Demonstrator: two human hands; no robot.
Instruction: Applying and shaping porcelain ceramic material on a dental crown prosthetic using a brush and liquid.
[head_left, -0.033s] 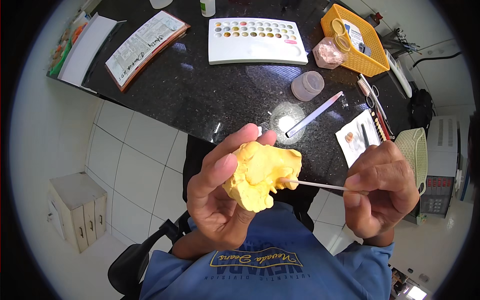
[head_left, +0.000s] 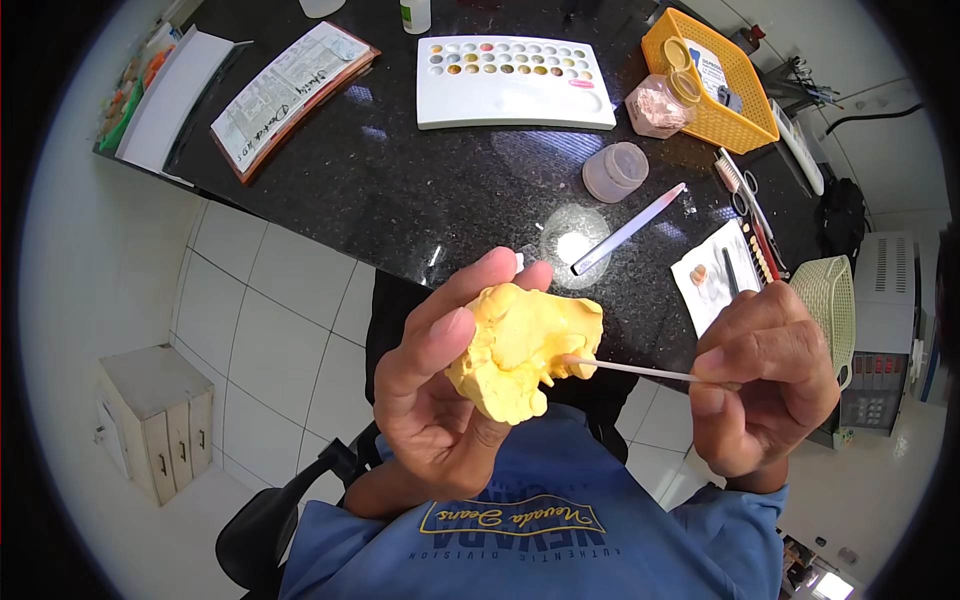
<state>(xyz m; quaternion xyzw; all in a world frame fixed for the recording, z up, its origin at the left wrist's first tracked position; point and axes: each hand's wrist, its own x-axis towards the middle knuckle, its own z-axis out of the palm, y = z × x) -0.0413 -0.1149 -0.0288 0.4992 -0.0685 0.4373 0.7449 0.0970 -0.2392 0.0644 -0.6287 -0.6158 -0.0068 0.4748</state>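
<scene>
A yellow plaster dental cast (head_left: 520, 345) is held up in front of my chest, its tooth-shaped bumps along the lower edge. My left hand (head_left: 435, 390) is closed round it from the left, thumb below and fingers behind and above. Pinched between the thumb and fingers of my right hand (head_left: 765, 385) is a thin pale stick (head_left: 640, 371). Its tip touches the right part of the cast, or lies just in front of it. The far end of the stick is hidden by my right hand.
On the black worktop (head_left: 400, 190) lie a white palette (head_left: 510, 100), a lidded jar (head_left: 615, 172), a pen-like tool (head_left: 630, 228) and a paper pad (head_left: 700, 285). A pink-powder jar (head_left: 660, 105) stands by a yellow basket (head_left: 740, 125). Left is a clipboard (head_left: 290, 95); right, a grey machine (head_left: 885, 310).
</scene>
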